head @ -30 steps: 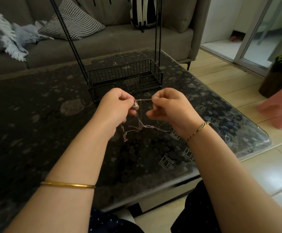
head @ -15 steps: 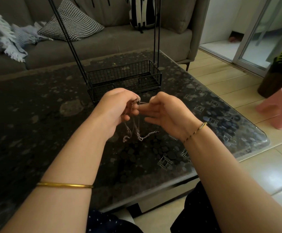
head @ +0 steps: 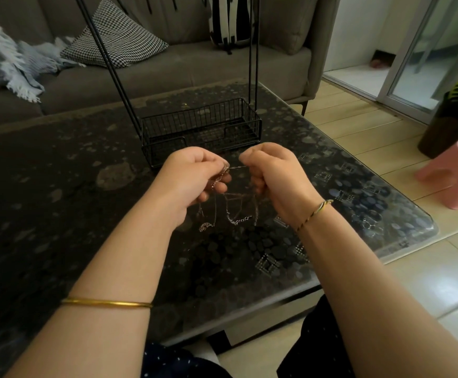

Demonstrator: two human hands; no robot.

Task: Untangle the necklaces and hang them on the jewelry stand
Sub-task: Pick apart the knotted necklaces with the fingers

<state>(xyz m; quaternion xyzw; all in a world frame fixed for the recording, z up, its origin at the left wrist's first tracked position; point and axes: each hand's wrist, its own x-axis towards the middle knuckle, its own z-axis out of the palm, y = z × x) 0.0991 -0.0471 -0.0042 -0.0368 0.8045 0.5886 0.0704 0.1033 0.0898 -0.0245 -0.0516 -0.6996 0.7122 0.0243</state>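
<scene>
Thin silver necklaces (head: 230, 211) hang in a tangle between my two hands, above the dark table (head: 58, 214). My left hand (head: 192, 175) pinches a bunch of chain near its fingertips. My right hand (head: 274, 173) grips the other end, with a short taut strand running between the hands. Loose loops and a clasp chain dangle below, just over the tabletop. The black wire jewelry stand (head: 203, 132) sits right behind my hands, with a basket base and tall thin posts rising out of view.
A grey sofa (head: 168, 69) with a checked cushion (head: 113, 39) and a blue throw (head: 9, 64) stands behind the table. A pink stool (head: 457, 173) sits on the floor at the right, beyond the table's rounded glass corner (head: 424, 227).
My hands came together half a second ago and have now pulled apart again, stretching a short strand between them. The dangling loops have spread wider below.
</scene>
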